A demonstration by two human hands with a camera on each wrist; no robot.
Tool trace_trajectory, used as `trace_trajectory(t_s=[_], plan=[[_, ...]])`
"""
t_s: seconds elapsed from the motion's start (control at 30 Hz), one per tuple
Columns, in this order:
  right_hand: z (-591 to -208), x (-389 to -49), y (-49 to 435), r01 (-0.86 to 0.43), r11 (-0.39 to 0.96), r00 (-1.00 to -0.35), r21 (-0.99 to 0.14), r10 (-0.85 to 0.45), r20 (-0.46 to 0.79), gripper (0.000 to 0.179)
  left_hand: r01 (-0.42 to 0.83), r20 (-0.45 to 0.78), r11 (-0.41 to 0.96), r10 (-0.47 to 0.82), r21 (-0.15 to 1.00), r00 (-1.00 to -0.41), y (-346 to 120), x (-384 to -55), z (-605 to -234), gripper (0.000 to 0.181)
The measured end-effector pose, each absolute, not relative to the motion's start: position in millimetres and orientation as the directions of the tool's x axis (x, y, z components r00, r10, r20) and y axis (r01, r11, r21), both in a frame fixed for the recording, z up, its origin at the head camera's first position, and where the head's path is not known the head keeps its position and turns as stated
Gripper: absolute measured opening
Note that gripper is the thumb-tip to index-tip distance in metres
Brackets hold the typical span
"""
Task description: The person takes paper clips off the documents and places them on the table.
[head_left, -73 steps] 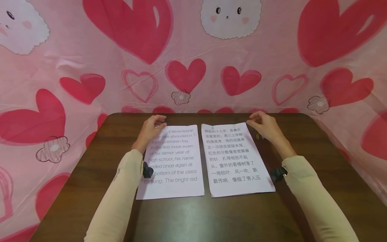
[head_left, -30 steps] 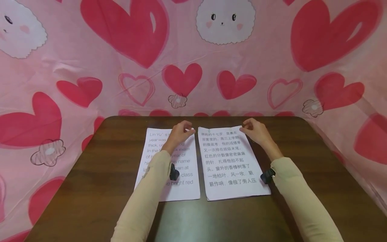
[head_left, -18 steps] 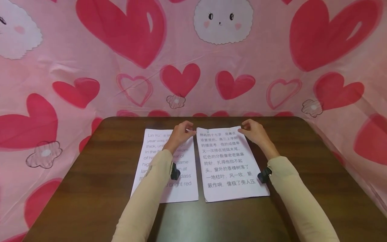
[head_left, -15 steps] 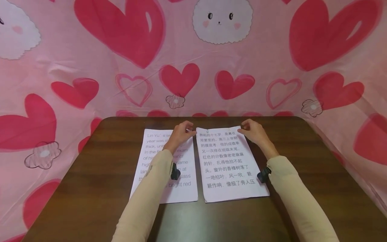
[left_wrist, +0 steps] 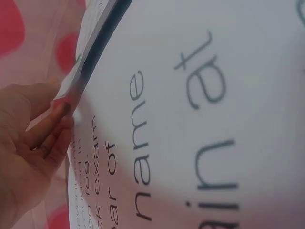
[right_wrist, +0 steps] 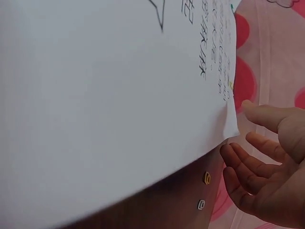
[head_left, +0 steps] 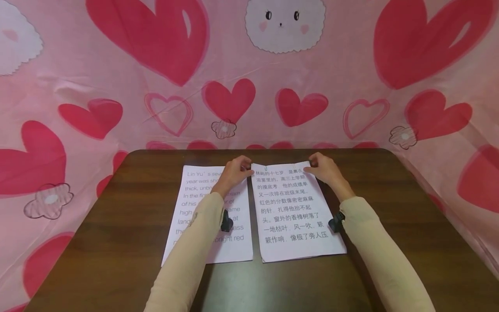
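Head view shows two sets of printed pages side by side on the bench (head_left: pixel 249 286), a narrow strip of wood between them. The left pages (head_left: pixel 189 203) carry English, and the right pages (head_left: pixel 298 212) carry Chinese. Both hands are at the far corners of the right pages. The left hand (head_left: pixel 235 170) reaches across the left pages and, by the left wrist view, its thumb and forefinger seem to pinch the far left corner. The right hand (head_left: pixel 326 170) is looser: the right wrist view shows thumb and fingers parted around the far right corner, with a gap between their tips, so no firm hold is visible there. Two clips sit on the far edge of the right pages, a dark or greenish one (head_left: pixel 266 168) to the left and a yellow one (head_left: pixel 294 166) to the right.

The uneven hold looks like the main risk: if only the left corner is gripped, a lift could twist the pages or make lower sheets lag behind. Pinching too close to a clip might work it loose. The left sleeve (head_left: pixel 187 260) lies over the left pages and could drag them askew. Near the right fingers, a loose yellow clip (right_wrist: pixel 207 178) and a white clip (right_wrist: pixel 201 204) could be swept aside by a careless move.
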State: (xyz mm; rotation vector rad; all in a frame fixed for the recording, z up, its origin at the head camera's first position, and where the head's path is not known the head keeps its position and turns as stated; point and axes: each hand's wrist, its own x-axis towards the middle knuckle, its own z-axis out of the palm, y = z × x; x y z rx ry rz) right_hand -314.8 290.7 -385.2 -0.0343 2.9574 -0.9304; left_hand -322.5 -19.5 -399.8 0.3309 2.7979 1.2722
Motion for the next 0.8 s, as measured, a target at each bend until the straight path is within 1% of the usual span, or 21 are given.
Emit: trace_trajectory(t_s=[0.2, 0.37, 0.53, 0.8], plan=[[-389.4, -318.8, 286.5, 0.022, 0.821, -0.997, -0.570, -0.027, -0.078, 0.053, 0.179, 0.037, 0.637, 0.230, 0.750, -0.973, -14.8, -324.9, -400.5, 0.040], [-390.6, -320.0, 282.5, 0.016, 0.836, -0.997, -0.548, -0.028, -0.072, 0.052, 0.183, 0.036, 0.636, 0.238, 0.750, -0.971, -11.6, -327.3, -403.3, 0.039], [-392.6, -321.3, 281.6, -0.015, 0.854, -0.997, -0.520, -0.053, -0.058, 0.056, 0.178, 0.027, 0.636, 0.240, 0.751, -0.970, -9.6, -327.5, -405.5, 0.039], [-395.4, -320.0, 283.7, -0.020, 0.845, -0.998, -0.535, -0.050, -0.041, 0.046, 0.177, 0.037, 0.643, 0.226, 0.745, -0.974, -9.5, -325.9, -405.0, 0.033]])
